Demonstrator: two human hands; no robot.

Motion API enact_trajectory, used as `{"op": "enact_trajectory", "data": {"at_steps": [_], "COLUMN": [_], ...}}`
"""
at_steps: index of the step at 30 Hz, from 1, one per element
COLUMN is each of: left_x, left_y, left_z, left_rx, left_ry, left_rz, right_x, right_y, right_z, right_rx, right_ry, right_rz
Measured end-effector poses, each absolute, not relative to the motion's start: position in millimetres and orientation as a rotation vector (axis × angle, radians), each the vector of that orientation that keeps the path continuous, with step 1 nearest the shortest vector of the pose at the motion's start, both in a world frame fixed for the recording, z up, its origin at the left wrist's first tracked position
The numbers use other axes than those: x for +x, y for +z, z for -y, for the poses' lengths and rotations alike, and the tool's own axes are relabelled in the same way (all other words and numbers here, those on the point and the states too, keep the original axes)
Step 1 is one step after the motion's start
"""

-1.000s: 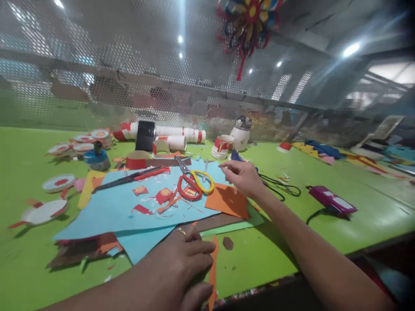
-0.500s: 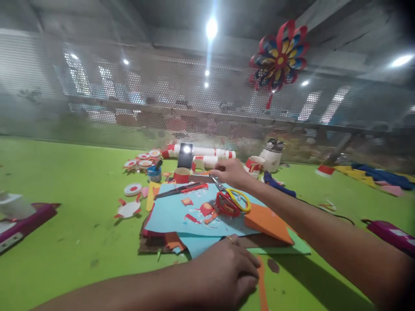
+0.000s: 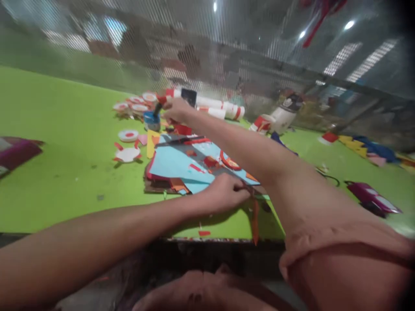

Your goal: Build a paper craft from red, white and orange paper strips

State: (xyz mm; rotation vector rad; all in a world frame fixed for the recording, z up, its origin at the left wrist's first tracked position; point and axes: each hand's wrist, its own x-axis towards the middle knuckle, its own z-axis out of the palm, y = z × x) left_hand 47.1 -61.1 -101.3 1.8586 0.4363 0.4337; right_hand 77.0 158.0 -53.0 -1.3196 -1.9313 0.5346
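My right hand [image 3: 179, 111] reaches across to the far side of the paper stack, its fingers beside a blue jar [image 3: 151, 122] with a dark stick [image 3: 158, 108] standing in it. Blur hides whether they touch the stick. My left hand [image 3: 227, 191] lies curled at the near edge of light blue paper [image 3: 178, 163]; what its fingers hold, if anything, is not clear. An orange paper strip [image 3: 256, 222] lies just right of it. Red-handled scissors [image 3: 197, 140] and red paper scraps [image 3: 196, 168] rest on the blue sheet. My right forearm partly covers another red handle [image 3: 228, 160].
White and red paper discs [image 3: 128, 136] sit on the green table [image 3: 71, 172] at left. White tubes [image 3: 223, 106], a red-and-white cup [image 3: 262, 124] and a white bottle [image 3: 287, 114] stand behind. A purple power strip [image 3: 372, 196] lies right.
My right hand has moved left, from behind the scissors to the blue jar. The view has tilted down, and my left hand has curled tighter at the paper's edge.
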Motion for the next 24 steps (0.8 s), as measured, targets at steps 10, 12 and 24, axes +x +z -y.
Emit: {"op": "enact_trajectory", "data": {"at_steps": [10,12,24], "left_x": [45.0,42.6,25.9], "left_y": [-88.2,-83.0,-71.3], "left_z": [62.5,63.4,70.3], "left_rx": [1.556,1.513,2.213], "left_ry": [0.558,0.586,0.682], "left_rz": [-0.503,-0.567,-0.197], "right_x": [97.0,113.2,203.1], "right_y": [-37.4,-32.5,-7.9], "right_z": [-140.6,-133.4,-31.7], "right_rx": [-1.570,-1.570,-1.545], "right_ry": [0.687,0.596,0.065], "right_rz": [1.717,1.704,1.569]}}
